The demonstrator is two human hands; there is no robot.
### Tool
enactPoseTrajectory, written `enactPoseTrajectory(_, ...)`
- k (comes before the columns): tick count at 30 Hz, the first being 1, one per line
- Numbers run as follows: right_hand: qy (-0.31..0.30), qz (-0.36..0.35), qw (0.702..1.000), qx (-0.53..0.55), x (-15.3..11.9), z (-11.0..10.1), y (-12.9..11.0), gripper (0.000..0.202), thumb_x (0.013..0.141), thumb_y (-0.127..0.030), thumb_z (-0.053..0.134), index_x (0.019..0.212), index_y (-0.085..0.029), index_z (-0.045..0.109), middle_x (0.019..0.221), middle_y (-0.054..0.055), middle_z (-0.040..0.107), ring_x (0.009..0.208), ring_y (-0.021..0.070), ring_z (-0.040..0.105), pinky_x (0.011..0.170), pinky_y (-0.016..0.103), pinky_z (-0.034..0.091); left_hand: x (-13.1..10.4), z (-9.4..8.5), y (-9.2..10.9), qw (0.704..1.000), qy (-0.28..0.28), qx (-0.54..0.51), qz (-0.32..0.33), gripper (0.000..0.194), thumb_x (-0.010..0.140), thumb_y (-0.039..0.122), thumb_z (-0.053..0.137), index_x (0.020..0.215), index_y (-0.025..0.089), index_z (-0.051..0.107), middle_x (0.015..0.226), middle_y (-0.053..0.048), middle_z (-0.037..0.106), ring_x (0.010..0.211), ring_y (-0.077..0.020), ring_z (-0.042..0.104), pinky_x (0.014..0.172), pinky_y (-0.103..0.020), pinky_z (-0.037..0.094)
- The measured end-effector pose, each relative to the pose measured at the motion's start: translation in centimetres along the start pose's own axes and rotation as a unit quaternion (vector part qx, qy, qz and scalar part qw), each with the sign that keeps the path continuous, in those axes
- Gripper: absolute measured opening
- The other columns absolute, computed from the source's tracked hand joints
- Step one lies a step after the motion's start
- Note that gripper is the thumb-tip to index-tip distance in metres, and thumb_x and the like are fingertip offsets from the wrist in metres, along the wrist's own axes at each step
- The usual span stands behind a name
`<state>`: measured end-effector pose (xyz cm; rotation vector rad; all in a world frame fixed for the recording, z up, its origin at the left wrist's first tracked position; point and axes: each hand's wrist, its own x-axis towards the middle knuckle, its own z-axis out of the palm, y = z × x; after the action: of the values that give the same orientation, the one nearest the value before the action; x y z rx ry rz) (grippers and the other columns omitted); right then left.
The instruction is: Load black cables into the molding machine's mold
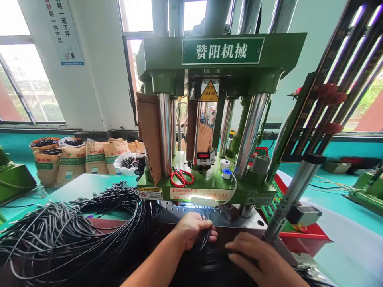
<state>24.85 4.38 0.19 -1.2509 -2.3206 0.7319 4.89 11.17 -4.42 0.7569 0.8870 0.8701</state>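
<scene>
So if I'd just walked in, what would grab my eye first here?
Probably the tall green press with its shiny steel columns, dead centre. Next, the big tangle of black cables heaped at lower left. In front, the left hand pinches a few thin wires under the press, red scissors lying on its ledge.

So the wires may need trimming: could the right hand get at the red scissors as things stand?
Probably yes: the scissors lie in the open on the green ledge, nothing in front, and the right hand rests palm-down, holding nothing.
</scene>
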Motion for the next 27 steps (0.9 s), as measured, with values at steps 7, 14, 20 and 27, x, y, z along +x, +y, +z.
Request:
enactPoseTrajectory(7,0.037,0.024,0.999,-0.022,2.4,1.7,2.6,0.024,0.093,-0.033,0.047,0.097,-0.024,0.069,0.095,0.003,0.066,0.091,0.0197,0.062,0.083,0.031,0.046,0.0,-0.1,-0.1,1.000,-0.004,0.008,0.007,0.021,0.073,0.020,0.073,0.066,0.005,0.060,0.063,-0.008,0.063,0.057,-0.0157,0.064,0.059,-0.028,0.054)
enactPoseTrajectory(14,0.051,-0.015,0.998,-0.043,2.9,1.5,3.7,0.026,0.092,-0.033,0.045,0.104,-0.023,0.066,0.107,0.007,0.065,0.102,0.0215,0.060,0.091,0.035,0.046,-0.5,0.5,0.4,1.000,0.011,-0.005,-0.001,0.016,0.078,0.012,0.065,0.066,0.008,0.056,0.064,-0.008,0.064,0.056,-0.0151,0.065,0.057,-0.028,0.054)
enactPoseTrajectory(20,0.149,0.007,0.978,-0.146,10.5,-0.4,5.2,0.043,0.091,-0.038,0.045,0.124,-0.014,0.055,0.128,0.015,0.058,0.122,0.0271,0.049,0.104,0.041,0.035,-0.7,0.8,0.7,1.000,0.025,-0.004,-0.008,0.013,0.082,0.006,0.055,0.069,0.010,0.052,0.064,-0.008,0.065,0.056,-0.0166,0.066,0.057,-0.029,0.055)
enactPoseTrajectory(27,0.109,0.051,0.982,-0.144,19.4,-0.2,4.0,0.049,0.089,-0.055,0.044,0.123,-0.024,0.059,0.122,0.008,0.064,0.116,0.0283,0.054,0.097,0.040,0.040,-0.8,0.8,0.8,0.999,0.038,0.006,-0.014,0.014,0.083,0.006,0.053,0.070,0.010,0.051,0.066,-0.009,0.065,0.055,-0.0167,0.066,0.056,-0.029,0.055)
